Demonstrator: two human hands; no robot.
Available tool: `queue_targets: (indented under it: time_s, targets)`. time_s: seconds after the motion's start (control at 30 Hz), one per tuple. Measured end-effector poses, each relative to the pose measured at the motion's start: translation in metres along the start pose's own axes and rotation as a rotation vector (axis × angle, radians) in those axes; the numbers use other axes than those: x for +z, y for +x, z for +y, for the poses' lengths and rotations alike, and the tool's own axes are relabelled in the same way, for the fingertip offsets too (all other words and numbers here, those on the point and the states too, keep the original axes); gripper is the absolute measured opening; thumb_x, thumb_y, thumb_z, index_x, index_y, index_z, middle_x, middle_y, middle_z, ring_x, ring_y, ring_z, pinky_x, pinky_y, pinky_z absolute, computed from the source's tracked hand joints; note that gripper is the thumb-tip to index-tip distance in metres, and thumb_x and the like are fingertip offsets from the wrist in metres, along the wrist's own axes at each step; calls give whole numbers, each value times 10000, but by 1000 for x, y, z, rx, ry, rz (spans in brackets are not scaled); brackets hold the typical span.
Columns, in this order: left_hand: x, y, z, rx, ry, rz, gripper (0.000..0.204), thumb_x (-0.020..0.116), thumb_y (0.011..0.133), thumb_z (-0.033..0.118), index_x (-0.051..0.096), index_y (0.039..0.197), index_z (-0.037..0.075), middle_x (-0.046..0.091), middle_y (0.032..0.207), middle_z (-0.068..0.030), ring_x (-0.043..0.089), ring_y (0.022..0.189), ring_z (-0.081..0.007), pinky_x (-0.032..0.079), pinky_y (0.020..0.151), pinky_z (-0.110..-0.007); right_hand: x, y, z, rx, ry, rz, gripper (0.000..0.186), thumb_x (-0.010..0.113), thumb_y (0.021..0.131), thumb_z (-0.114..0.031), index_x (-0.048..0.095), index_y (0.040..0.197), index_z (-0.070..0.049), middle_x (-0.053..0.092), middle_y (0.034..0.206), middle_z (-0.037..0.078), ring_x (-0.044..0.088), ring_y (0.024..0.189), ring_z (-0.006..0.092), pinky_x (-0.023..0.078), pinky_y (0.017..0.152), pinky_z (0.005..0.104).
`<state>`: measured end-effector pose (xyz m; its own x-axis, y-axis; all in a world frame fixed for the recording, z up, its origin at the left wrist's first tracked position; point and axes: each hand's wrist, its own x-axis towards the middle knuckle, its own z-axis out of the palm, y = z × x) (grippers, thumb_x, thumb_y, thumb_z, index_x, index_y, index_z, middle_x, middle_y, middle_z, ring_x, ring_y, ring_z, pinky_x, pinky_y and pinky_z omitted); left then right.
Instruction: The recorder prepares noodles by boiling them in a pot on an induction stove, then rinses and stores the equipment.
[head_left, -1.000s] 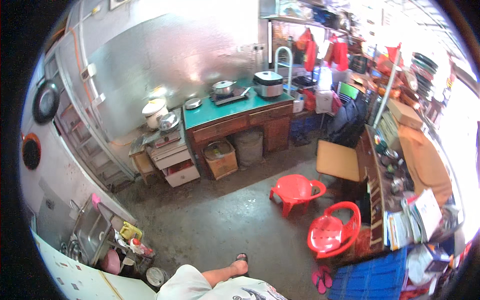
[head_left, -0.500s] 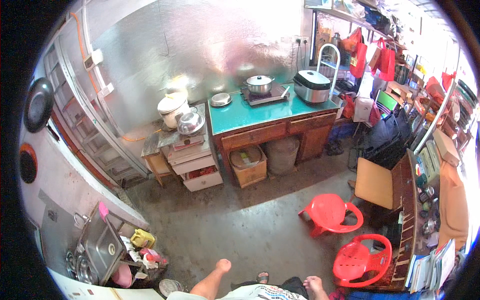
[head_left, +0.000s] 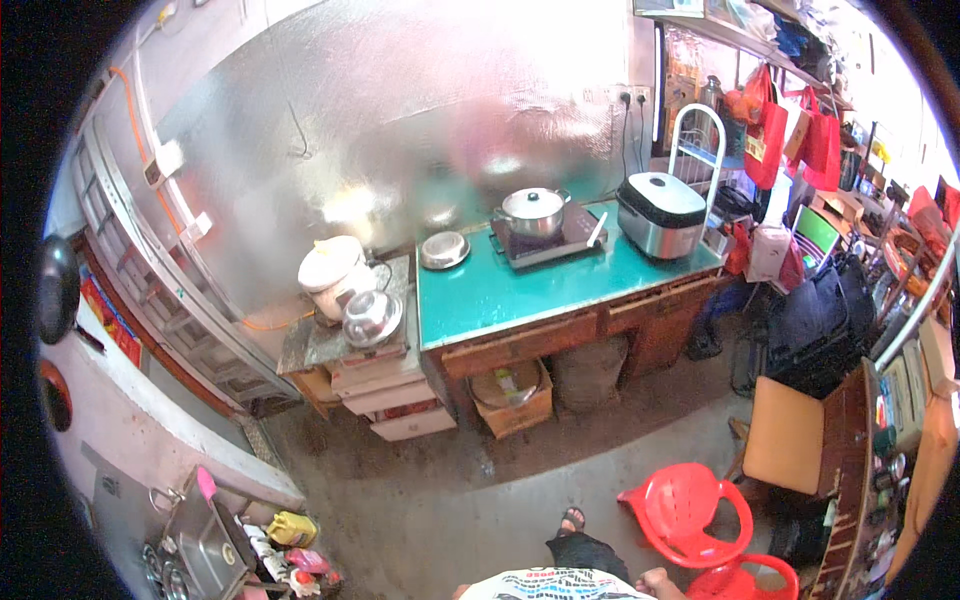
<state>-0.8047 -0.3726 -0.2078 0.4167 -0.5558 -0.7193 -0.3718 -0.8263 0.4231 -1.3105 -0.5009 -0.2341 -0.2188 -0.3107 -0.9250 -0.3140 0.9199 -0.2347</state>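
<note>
Right fingers [head_left: 654, 578] curled, beside the torso

This looks like a home kitchen: a lidded pot [head_left: 532, 214] on a portable cooker [head_left: 556, 254] and a rice cooker [head_left: 664, 218] stand on the far green counter [head_left: 480, 310], with a metal sink [head_left: 207, 545] near left and a red plastic chair [head_left: 676, 502] near right.

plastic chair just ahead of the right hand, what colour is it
The plastic chair is bright red, clearest in the head view.

Right hand [head_left: 655, 581]: fingers are unclear, lower edge is near.
Pot [head_left: 531, 226]: inside is hidden under lid [head_left: 535, 203].
Nearer chair [head_left: 722, 582]: bottom is cut off.
</note>
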Motion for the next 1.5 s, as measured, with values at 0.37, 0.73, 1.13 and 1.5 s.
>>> queue_targets:
  time_s: [0.37, 0.73, 1.13, 1.5]
  targets:
    - [-125, 84, 254, 91, -724, 256, 266, 597, 847, 266, 692, 819, 19, 681, 801, -48, 624, 714, -135, 502, 642, -317, 40, -5, -455, -601, -208, -59, 231, 487, 940, -223, 634, 957, -45, 676, 828, 89, 659, 674, 175, 528, 569, 321]
    - [-155, 228, 211, 35, 474, -210, 373, 487, 861, 308, 690, 1021, 39, 661, 1113, -102, 612, 1063, -294, 476, 922, -398, 56, 59, -467, -597, -794, -9, 272, 497, 873, -219, 700, 825, -44, 684, 765, 119, 667, 692, 228, 533, 634, 377]
    - [-228, 349, 378, -121, -495, -21, 200, 539, 849, 111, 694, 958, 48, 689, 834, -97, 654, 744, -182, 516, 622, -334, 28, -7, -648, -387, -18, -26, 189, 520, 901, -152, 613, 995, -17, 671, 862, 120, 653, 718, 187, 523, 571, 330]
    - [-163, 316, 344, -96, -445, 195, 205, 674, 781, 236, 739, 855, 56, 713, 883, -117, 675, 846, -221, 506, 741, -336, 72, -80, -809, -896, -718, -553, 286, 583, 891, -228, 628, 1067, -8, 670, 980, 93, 635, 916, 186, 499, 825, 327]
